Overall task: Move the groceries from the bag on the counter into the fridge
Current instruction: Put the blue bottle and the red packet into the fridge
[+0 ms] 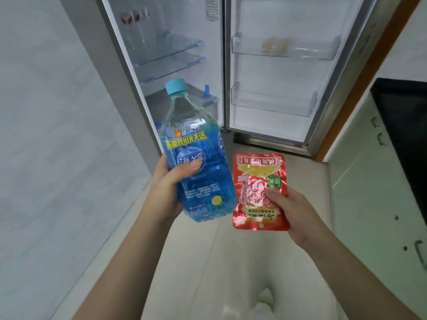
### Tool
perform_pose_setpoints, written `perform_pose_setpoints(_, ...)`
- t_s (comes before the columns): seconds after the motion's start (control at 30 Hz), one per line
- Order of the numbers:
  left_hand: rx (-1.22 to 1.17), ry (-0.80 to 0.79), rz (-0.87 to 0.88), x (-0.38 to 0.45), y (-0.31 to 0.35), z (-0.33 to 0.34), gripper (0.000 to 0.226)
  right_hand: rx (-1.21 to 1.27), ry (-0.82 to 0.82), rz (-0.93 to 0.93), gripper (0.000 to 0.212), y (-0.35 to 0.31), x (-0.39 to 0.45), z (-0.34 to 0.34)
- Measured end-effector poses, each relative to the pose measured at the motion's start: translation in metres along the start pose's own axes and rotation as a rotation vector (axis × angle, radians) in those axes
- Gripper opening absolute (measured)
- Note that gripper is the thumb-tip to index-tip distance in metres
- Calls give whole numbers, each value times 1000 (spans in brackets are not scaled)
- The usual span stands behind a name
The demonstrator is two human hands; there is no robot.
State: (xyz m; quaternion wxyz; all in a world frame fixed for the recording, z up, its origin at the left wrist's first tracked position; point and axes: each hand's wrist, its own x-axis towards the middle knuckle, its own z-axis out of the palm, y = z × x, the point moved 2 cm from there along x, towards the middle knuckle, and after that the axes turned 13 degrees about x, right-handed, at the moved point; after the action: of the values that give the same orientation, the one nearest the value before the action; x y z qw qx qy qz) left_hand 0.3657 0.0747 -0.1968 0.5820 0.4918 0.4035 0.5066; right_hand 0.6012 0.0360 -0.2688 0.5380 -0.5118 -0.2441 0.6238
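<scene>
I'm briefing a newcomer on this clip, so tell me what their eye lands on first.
First, the clear plastic bottle of blue drink with a turquoise cap, held up at centre frame by the left hand. Beside it, the shiny red foil snack packet pinched by the right hand. Behind both stands the open silver fridge, its glass shelves and door bins nearly bare.

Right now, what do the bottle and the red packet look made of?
Bottle: clear, likely thin plastic, see-through at the shoulder, with a glossy blue label and plastic cap. Packet: probably foil-lined plastic film, judging by its shiny crinkled surface and bright glints.
</scene>
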Motion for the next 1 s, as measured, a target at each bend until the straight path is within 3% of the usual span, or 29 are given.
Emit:
perform_pose_setpoints(0.13,85,62,8,39,0,14,76,-19,-32,27,22,-16,55,-9)
perform_pose_setpoints(0.5,22,232,33,136,7,47,73,-51,-180,55,20,-82,178,6)
perform_pose_setpoints(1.0,19,356,111,253,20,-56,75,-149,-352,146,17,-96,311,132)
